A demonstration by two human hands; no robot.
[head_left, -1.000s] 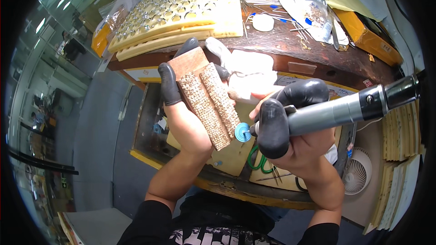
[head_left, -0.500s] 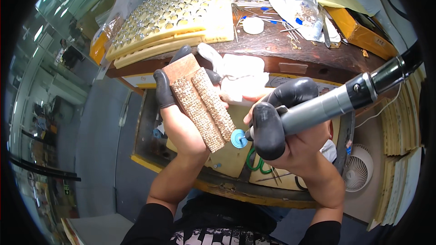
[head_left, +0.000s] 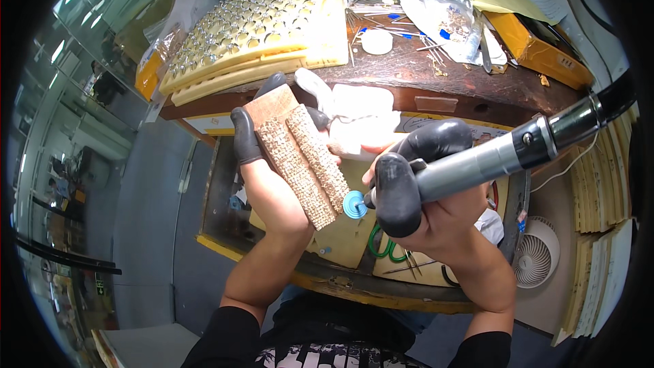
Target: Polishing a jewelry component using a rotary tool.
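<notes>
My left hand [head_left: 270, 192], with black finger cots on several fingers, grips a wooden block [head_left: 274, 103] tilted over the open drawer. Along the block run two bands of small, gold-coloured textured pieces [head_left: 289, 167], too fine to make out singly. My right hand [head_left: 453, 221] is closed around a grey rotary handpiece [head_left: 470, 167], its thumb and forefinger also covered in black. At the handpiece's tip is a round blue polishing disc [head_left: 354, 204], right at the lower end of the right-hand band. Whether it touches the pieces I cannot tell.
Below my hands lies a drawer [head_left: 334, 281] with green-handled scissors [head_left: 377, 242] and thin tools. On the bench are stacked cream trays [head_left: 323, 51] of shiny rings, a white round lid [head_left: 377, 41], loose burs and an orange box [head_left: 545, 51]. A white fan [head_left: 536, 252] stands at right.
My right hand, the handpiece and its blue disc have shifted slightly left and up, closer to the band's end. The block in my left hand has barely moved.
</notes>
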